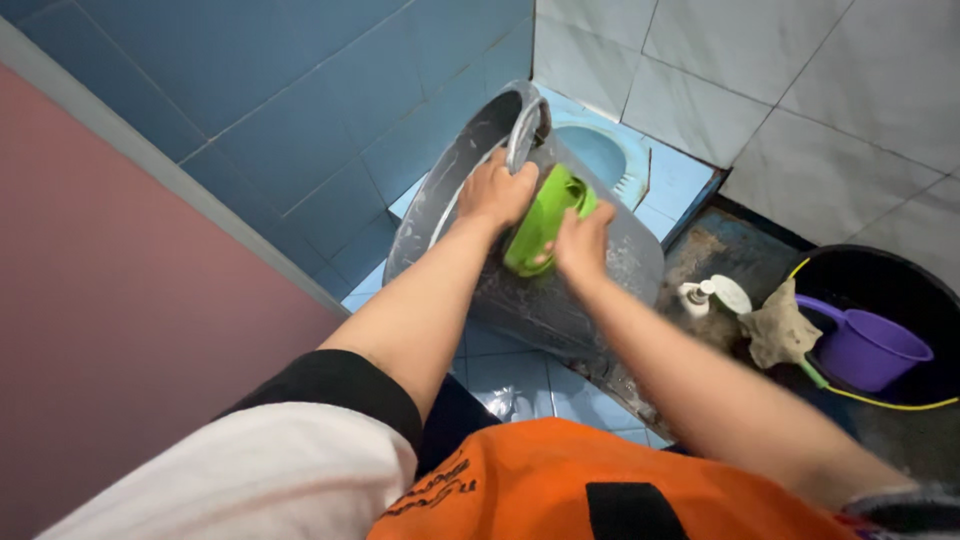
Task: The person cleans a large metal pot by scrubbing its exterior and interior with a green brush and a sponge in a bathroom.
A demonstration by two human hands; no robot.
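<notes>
Closest to the camera is an orange shirt with a black mark on it, plus a white sleeve with a black cuff on the left arm. Both forearms stretch out from there over a blue tiled floor that looks wet.

Left hand is closed around the rim of a grey plastic bucket, which is tipped over on its side with the mouth facing left and up. The metal bail handle of the bucket curves up just past the fingers of that hand. Right hand is just beside the left one, gripping a green scrubber and pressing it against the outside wall of the bucket, right below the rim. So the bucket sits directly under both hands, touching both.

Off to the right of the right hand, well apart from it, there's a white pump bottle, a beige rag draped just beside it, and a black basin with a purple dipper inside. A yellow cord runs along the basin's near edge.

Beyond the hands, past the bucket, you can see part of a light blue squat toilet set in the floor. Blue wall tiles are on the left, pale grey ones on the right.
</notes>
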